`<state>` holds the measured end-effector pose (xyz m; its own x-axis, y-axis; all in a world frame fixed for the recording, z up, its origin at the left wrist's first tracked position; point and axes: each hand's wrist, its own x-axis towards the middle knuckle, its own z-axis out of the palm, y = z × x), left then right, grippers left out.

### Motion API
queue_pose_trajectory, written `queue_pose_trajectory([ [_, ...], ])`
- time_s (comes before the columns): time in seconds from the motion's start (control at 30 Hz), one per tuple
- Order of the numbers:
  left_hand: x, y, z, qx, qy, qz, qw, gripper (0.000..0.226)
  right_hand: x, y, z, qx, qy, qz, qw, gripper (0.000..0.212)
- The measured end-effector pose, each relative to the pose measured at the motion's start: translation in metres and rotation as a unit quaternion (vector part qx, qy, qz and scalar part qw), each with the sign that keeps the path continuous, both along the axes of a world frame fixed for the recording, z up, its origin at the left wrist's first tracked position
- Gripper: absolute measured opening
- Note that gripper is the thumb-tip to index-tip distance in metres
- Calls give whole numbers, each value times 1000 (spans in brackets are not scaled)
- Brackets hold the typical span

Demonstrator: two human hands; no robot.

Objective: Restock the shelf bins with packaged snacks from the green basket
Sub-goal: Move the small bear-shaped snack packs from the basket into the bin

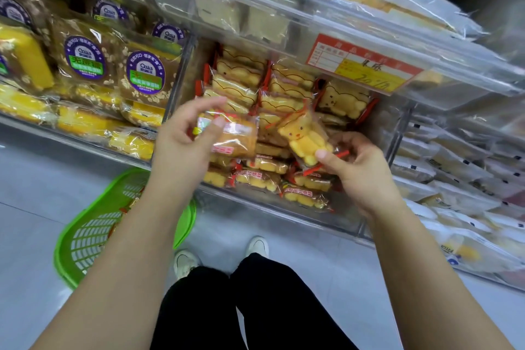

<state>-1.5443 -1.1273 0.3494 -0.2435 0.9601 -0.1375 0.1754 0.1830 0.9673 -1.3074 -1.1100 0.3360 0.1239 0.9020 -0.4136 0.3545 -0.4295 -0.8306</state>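
Note:
My left hand (181,139) grips a clear-wrapped brown cake packet (238,136) with a red label, held over the middle shelf bin (272,216). My right hand (358,167) pinches a packet holding a yellow bear-shaped cake (301,139), tilted, just above the same bin. That clear plastic bin is stacked with several bear-cake packets (255,88) with red ends. The green basket (85,239) stands on the floor at lower left, partly hidden by my left forearm, with a few packets inside.
The left bin holds brown oat cakes with purple round labels (88,57) and yellow cakes (25,57). The right bins hold pale wrapped pastries (460,176). An upper clear bin with a red-yellow price tag (360,65) overhangs the middle bin. My shoes (257,246) stand on grey floor.

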Motion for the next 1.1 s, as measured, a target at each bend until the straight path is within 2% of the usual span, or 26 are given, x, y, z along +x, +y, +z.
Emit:
queue_pose_trajectory([
  [0.07, -9, -1, 2, 26, -38, 39, 998, 41, -4, 1, -6, 46, -148, 75, 985, 25],
  [0.1, -12, -1, 3, 31, -66, 55, 996, 45, -9, 2, -9, 68, -185, 102, 975, 26],
  [0.17, -15, 0, 2, 20, -111, 71, 991, 51, -23, 4, -14, 98, -209, 116, 966, 24],
  [0.3, -11, -4, 1, 11, -107, 41, 993, 47, -49, 12, -20, 138, -225, 120, 957, 33],
  [0.43, -4, -7, -3, 11, -130, -24, 991, 41, -54, 12, -20, 95, -160, 73, 980, 41],
  [0.53, 1, -4, -8, -14, -72, -79, 994, 42, -41, 5, -14, 12, -42, 15, 999, 34],
  [0.6, 6, -1, -10, -26, -37, -116, 992, 43, -34, -1, -8, -8, 18, -25, 999, 23],
  [0.63, 8, 2, -10, -30, -27, -131, 991, 43, -30, -4, -6, -10, 38, -34, 999, 25],
  [0.73, 16, 7, -9, -35, -10, -161, 986, 40, -25, -14, 2, -29, 118, 10, 993, 23],
  [0.8, 20, 8, -6, -25, -5, -180, 983, 38, -23, -22, 4, -23, 107, 81, 991, 15],
  [0.87, 20, 5, -3, -7, -1, -209, 978, 35, -20, -28, 3, 27, 73, 101, 992, 23],
  [0.93, 17, 0, -1, -8, -42, -210, 977, 33, -18, -30, 8, 96, 88, 75, 989, 29],
  [1.03, 17, -4, 1, -80, -129, -178, 972, 64, -14, -29, 10, 248, 29, 106, 963, 44],
  [1.1, 22, -3, 0, -135, -166, -155, 964, 63, -16, -28, 9, 288, -10, 133, 948, 50],
])
